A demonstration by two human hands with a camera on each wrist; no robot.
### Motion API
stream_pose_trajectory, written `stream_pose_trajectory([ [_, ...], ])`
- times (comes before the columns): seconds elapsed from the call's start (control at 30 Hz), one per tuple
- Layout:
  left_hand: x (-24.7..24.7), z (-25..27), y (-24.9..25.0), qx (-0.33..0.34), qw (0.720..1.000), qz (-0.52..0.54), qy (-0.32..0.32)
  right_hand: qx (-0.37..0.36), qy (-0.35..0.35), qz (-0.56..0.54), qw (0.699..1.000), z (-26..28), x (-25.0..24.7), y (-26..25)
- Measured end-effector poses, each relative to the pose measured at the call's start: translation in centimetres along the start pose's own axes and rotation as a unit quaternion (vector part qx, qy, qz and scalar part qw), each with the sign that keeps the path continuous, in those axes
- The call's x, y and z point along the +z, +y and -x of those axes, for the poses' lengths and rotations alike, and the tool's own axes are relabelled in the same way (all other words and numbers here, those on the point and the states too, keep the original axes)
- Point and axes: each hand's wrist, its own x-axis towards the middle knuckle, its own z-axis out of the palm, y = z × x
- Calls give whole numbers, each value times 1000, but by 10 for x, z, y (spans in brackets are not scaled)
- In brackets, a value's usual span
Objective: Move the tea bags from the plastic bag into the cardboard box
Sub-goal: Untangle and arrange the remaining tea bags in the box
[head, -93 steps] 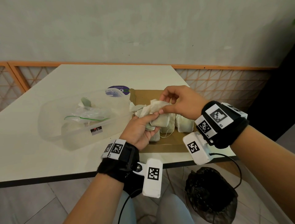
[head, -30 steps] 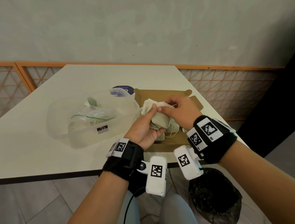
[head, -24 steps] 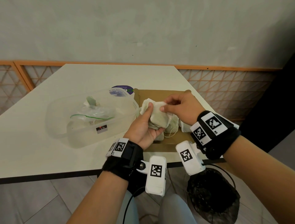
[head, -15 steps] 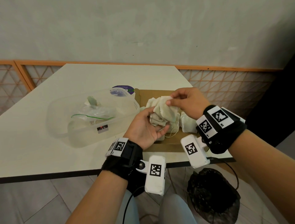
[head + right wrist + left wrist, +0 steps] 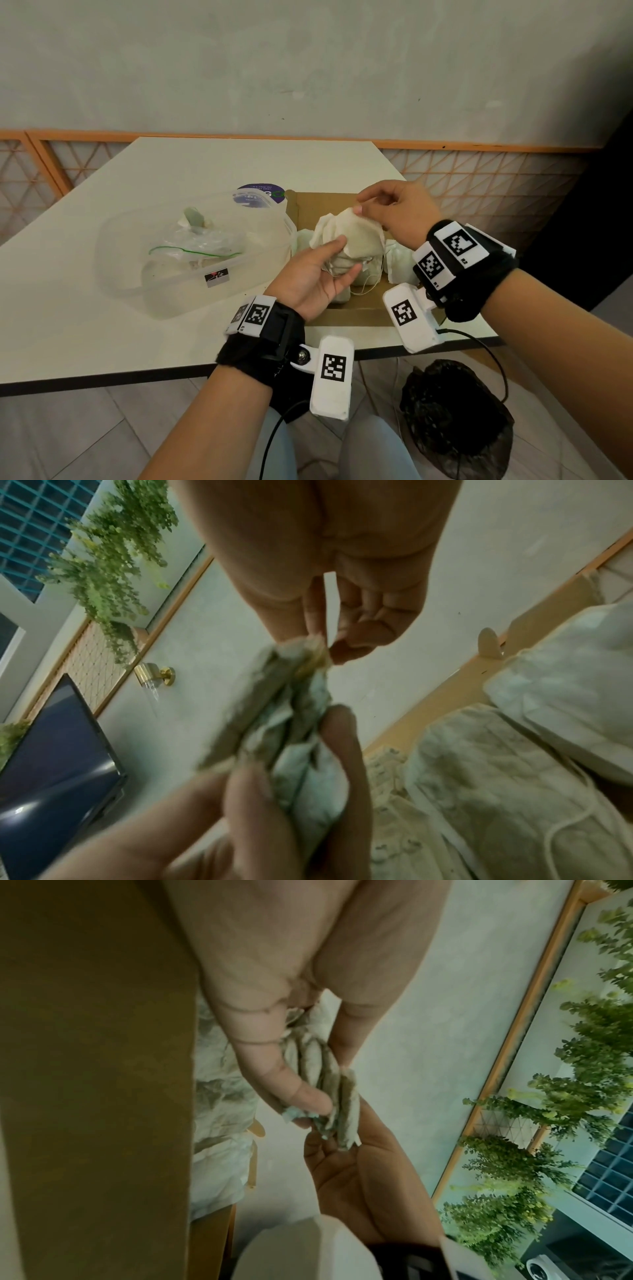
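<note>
Since half a second ago, we are lifting our right hand point(image 5: 399, 209) slightly higher over the cardboard box point(image 5: 346, 310), and our left hand point(image 5: 313, 279) is loosening under the bundle. We are holding a bunch of tea bags point(image 5: 356, 240) above the box: our left fingers point(image 5: 294, 1091) are curling round the lower end of the bunch, with the thumb pressing the opposite side, while our right fingers point(image 5: 313, 620) are pinching the top edge of one bag. More tea bags are already lying inside the box, just beside the held bunch. On the desk point(image 5: 68, 308), left of the box and touching it, a clear plastic container point(image 5: 144, 294) is holding the crumpled plastic bag point(image 5: 202, 243) with its green zip line. A round purple-labelled lid point(image 5: 260, 195) is lying behind the container. A black bag point(image 5: 455, 414) is sitting on the floor below.
</note>
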Motion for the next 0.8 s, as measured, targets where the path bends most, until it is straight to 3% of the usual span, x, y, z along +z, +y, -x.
stream_pose_trajectory([
  [0.1, -2, -2, -1, 17, 1000, 12, 13, 46, 9, 13, 999, 5, -5, 2],
  [0.23, -1, -2, -1, 23, 1000, 5, 15, 108, -66, -83, 988, 26, -2, 9],
  [0.43, -1, 2, 0, 11, 1000, 21, 8, 143, 19, -227, 963, 27, -4, 20],
  [0.53, -1, 2, -1, 12, 1000, 14, 2, 153, 25, -279, 948, 29, -3, 22],
  [0.8, -1, 0, -1, 22, 1000, 15, 8, 110, 70, -237, 963, 32, 5, 23],
])
